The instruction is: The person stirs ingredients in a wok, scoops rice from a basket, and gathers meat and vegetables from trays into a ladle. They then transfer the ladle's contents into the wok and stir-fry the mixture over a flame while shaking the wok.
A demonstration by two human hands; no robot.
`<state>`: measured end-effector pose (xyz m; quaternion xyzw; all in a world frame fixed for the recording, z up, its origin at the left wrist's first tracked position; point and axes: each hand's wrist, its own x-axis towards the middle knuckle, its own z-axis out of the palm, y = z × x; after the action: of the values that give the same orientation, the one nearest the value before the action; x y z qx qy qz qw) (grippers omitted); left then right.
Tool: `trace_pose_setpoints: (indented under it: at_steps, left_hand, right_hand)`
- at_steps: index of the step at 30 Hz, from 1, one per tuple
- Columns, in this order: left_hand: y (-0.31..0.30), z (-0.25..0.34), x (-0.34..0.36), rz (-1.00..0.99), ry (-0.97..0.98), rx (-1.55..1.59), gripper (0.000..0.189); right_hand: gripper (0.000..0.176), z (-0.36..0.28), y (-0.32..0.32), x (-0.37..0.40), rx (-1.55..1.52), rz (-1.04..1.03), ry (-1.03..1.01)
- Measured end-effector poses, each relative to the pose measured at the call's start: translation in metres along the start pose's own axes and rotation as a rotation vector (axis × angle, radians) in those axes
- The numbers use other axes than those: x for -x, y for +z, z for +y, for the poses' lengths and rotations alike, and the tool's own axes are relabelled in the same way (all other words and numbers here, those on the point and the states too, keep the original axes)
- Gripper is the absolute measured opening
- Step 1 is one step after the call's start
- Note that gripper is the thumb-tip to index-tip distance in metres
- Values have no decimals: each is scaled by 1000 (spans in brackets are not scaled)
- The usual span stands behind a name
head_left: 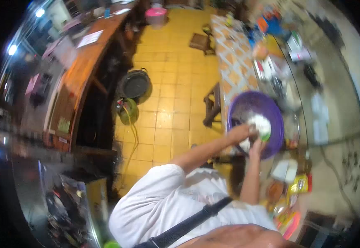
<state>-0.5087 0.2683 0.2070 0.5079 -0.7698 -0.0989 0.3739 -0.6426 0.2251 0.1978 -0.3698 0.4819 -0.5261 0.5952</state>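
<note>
A large purple basin (276, 111) stands at the near end of the tiled counter. Both of my hands are over it, close together. My left hand (242, 133) is closed, fingers bent round a white and green thing (265, 135) that looks like a soft packet; blur hides its exact kind. From below, my right hand (257, 145) grips the same thing. A white mass (259, 122) shows just beyond my fingers, inside the basin; whether it is powder or part of the packet I cannot make out. More white shows beneath my hands.
A white container (284, 170) and a yellow packet (298, 184) lie right of my right arm. Bags and boxes crowd the counter (233, 53) behind the basin. A wooden stool (213, 105), a black tub (135, 84) and a green gas cylinder (128, 111) stand on the yellow floor.
</note>
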Motion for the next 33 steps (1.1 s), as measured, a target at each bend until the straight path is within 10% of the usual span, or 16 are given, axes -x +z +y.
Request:
trace_pose_setpoints:
  at_steps: [9,11,15,18,23,25,33]
  left_hand:
    - [44,-30,5,68,-16,100,22]
    - [21,-21,4,-239,-230,-23,17]
    - [-24,-11,29,-131,-65,-109,14]
    - [-77,15,94,354,-97,396,14]
    - [-135,36,323,761,-930,397,23]
    - [-128,46,431,1152,-974,218,16]
    - [-127,256,616,2010,-1387,-202,15]
  right_hand:
    - [24,-3,-2,-4,-218,245,217]
    - [23,51,-61,-91,-413,53,219]
    - [14,33,-30,-64,-101,86,-123]
    - [21,67,-25,-95,85,21,-589]
    - [18,28,83,-4,-244,-7,7]
    - [17,39,126,52,-220,-122,85]
    - [25,181,260,271,1,-1328,442]
